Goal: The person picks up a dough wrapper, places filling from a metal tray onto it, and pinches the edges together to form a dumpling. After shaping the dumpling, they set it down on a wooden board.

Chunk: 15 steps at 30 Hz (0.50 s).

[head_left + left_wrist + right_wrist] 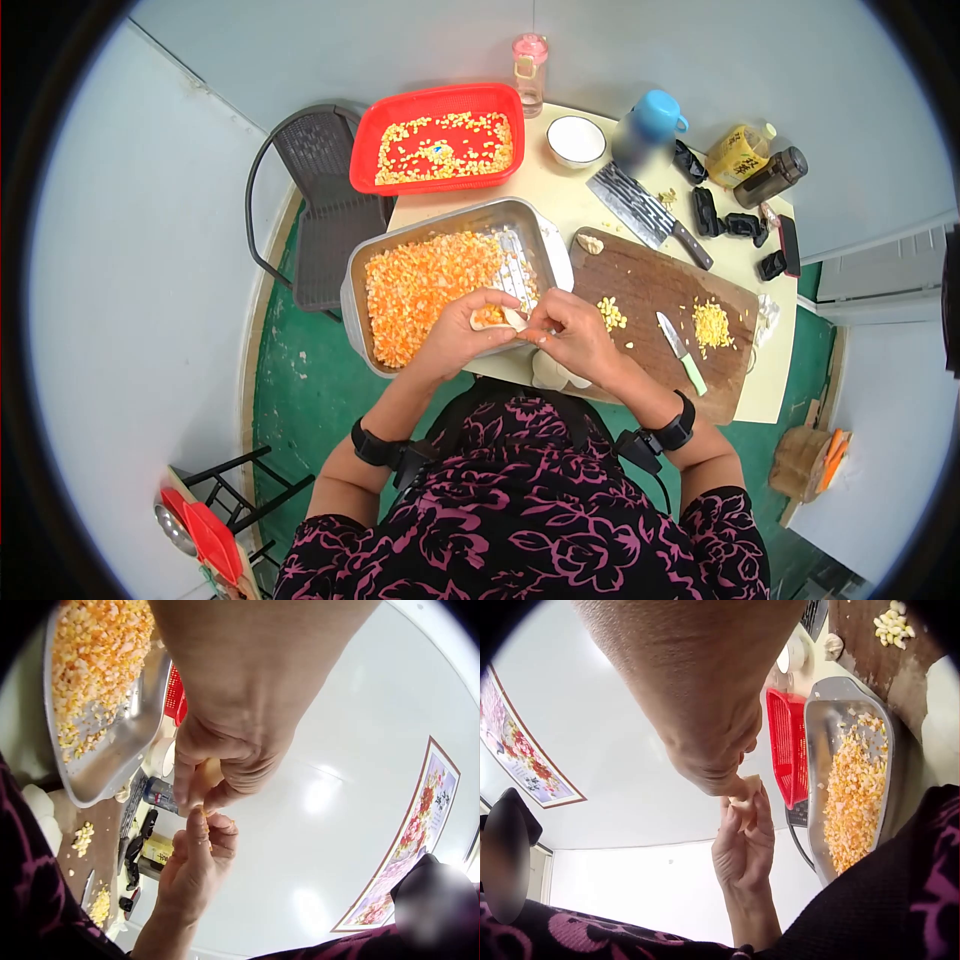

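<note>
A pale dough wrapper (514, 320) with orange filling in it is between both hands, above the front edge of the metal tray (352, 300). The left hand (462, 332) holds the wrapper with thumb and fingers curved round it. Thumb and fingers of the right hand (578, 338) pinch its right edge. In the left wrist view the fingertips of the right hand (196, 866) meet those of the left hand (236, 754). Part of the wrapper (744, 796) shows between the hands in the right wrist view. Chopped orange and yellow filling (425, 290) lies in the tray.
Pale wrappers (548, 372) lie at the table's front edge. On the right, a cutting board (650, 290) bears garlic and a green-handled knife (685, 355); a cleaver (640, 205) lies behind. A red basket (440, 185), a white bowl (576, 141) and bottles stand farther back.
</note>
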Tool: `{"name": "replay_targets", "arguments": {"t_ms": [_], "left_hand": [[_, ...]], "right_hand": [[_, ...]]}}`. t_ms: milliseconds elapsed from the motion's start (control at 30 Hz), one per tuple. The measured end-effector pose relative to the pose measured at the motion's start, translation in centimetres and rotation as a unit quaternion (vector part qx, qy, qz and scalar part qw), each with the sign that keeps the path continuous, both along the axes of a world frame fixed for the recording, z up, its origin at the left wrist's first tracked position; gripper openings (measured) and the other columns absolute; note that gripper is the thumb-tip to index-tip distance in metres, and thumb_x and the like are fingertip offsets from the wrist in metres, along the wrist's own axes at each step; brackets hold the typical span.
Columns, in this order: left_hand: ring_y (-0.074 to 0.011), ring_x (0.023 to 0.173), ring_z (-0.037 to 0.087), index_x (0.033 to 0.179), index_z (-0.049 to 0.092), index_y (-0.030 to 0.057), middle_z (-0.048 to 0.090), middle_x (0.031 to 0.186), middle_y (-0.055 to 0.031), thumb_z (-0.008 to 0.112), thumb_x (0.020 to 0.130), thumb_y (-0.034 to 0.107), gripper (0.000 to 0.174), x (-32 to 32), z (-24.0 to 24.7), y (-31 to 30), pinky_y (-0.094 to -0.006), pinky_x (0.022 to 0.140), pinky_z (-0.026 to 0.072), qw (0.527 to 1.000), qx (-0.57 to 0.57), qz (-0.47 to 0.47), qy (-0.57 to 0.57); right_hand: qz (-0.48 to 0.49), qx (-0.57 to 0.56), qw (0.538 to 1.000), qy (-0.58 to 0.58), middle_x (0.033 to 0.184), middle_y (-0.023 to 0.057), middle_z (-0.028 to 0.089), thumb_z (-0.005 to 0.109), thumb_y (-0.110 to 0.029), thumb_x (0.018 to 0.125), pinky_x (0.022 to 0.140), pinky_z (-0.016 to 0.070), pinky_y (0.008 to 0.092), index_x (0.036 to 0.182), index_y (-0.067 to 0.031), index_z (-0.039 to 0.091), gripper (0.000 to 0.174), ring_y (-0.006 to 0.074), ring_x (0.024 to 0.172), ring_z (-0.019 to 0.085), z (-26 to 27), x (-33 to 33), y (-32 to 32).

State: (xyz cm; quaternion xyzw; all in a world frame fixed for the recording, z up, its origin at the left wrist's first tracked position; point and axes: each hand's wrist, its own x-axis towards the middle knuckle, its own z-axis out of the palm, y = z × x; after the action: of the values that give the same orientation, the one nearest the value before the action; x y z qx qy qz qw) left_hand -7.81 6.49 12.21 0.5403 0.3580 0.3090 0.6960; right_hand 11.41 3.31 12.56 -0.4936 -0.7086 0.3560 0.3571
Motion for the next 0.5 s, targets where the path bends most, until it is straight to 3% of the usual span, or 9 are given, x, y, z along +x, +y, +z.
{"name": "replay_targets", "arguments": {"t_ms": [133, 233, 500], "left_hand": [[-0.0106, 0.093, 0.053, 0.103, 0.057, 0.0036, 0.056, 0.1, -0.0035, 0.064, 0.075, -0.002, 0.03, 0.1, 0.4, 0.1, -0.0246, 0.083, 0.0426, 1.0, -0.016, 0.007, -0.004], [-0.011, 0.094, 0.052, 0.105, 0.056, 0.0032, 0.056, 0.1, -0.0037, 0.062, 0.075, -0.003, 0.031, 0.0, 0.5, 0.3, -0.0248, 0.084, 0.0418, 0.999, -0.038, 0.025, -0.03], [-0.0118, 0.096, 0.05, 0.106, 0.055, 0.0035, 0.054, 0.103, -0.0047, 0.062, 0.074, -0.004, 0.034, 0.3, 0.0, 0.7, -0.0254, 0.086, 0.0415, 0.994, -0.054, 0.062, -0.067]], "right_hand": [[0.015, 0.013, 1.0, -0.022, 0.071, 0.0071, 0.053, 0.072, -0.013, 0.067, 0.053, 0.0434, 0.0328, 0.075, -0.0045, 0.055, 0.021, 0.0229, 0.061, 0.054, 0.6, 0.1, 0.2], [-0.066, -0.014, 0.998, 0.014, 0.07, 0.0045, 0.053, 0.072, -0.009, 0.07, 0.052, 0.0407, 0.0256, 0.072, -0.0027, 0.058, 0.015, 0.0137, 0.06, 0.05, 1.7, -0.3, 0.0], [-0.086, -0.065, 0.991, 0.078, 0.072, 0.0095, 0.059, 0.066, -0.009, 0.076, 0.055, 0.0438, 0.0287, 0.084, 0.0, 0.065, 0.012, 0.0172, 0.059, 0.055, -0.6, -0.2, -0.3]]}}
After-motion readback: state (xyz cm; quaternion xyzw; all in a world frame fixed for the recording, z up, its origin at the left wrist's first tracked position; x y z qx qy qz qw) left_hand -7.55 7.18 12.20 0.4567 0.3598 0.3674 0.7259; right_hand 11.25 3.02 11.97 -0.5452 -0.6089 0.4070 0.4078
